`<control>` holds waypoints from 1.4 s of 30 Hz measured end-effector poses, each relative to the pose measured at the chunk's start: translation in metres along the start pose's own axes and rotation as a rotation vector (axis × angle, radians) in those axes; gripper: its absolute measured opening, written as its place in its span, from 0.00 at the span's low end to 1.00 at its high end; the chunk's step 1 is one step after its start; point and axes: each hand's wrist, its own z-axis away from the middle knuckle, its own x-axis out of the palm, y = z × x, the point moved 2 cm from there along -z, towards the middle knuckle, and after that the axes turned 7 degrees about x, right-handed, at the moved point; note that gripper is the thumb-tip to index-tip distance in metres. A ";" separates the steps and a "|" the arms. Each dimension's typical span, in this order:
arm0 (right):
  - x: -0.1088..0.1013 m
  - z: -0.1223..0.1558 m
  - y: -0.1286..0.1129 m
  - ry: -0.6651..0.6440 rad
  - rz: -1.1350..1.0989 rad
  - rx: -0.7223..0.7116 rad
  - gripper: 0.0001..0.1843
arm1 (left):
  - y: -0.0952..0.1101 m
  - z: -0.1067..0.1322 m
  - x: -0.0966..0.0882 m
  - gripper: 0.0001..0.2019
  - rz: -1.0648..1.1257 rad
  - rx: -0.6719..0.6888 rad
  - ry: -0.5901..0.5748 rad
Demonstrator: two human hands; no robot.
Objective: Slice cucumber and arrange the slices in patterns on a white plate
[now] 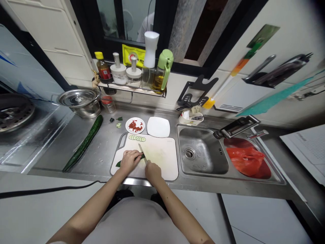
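Note:
My left hand (129,161) presses down on a short piece of cucumber (118,164) lying on the white cutting board (162,152). My right hand (153,171) is closed around the handle of a knife (142,151). Its blade angles up and left, right beside the left fingertips and the cucumber's cut end. A row of several cucumber slices (137,138) lies along the board's far edge.
A whole long cucumber (83,144) lies on the steel counter to the left, near a lidded pot (79,101). Behind the board stand a small plate of chopped red chilli (135,125) and a bare white plate (158,127). To the right is a sink (203,152), then a red basin (246,159).

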 end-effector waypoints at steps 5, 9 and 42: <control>-0.007 -0.009 -0.009 0.010 0.001 -0.007 0.16 | 0.002 0.000 -0.003 0.12 0.002 0.002 0.004; -0.010 -0.017 -0.015 0.038 -0.020 -0.028 0.16 | 0.003 -0.001 -0.004 0.12 0.007 0.002 0.001; 0.001 0.017 0.016 -0.023 -0.016 0.012 0.15 | 0.006 0.001 -0.005 0.13 -0.001 -0.021 -0.013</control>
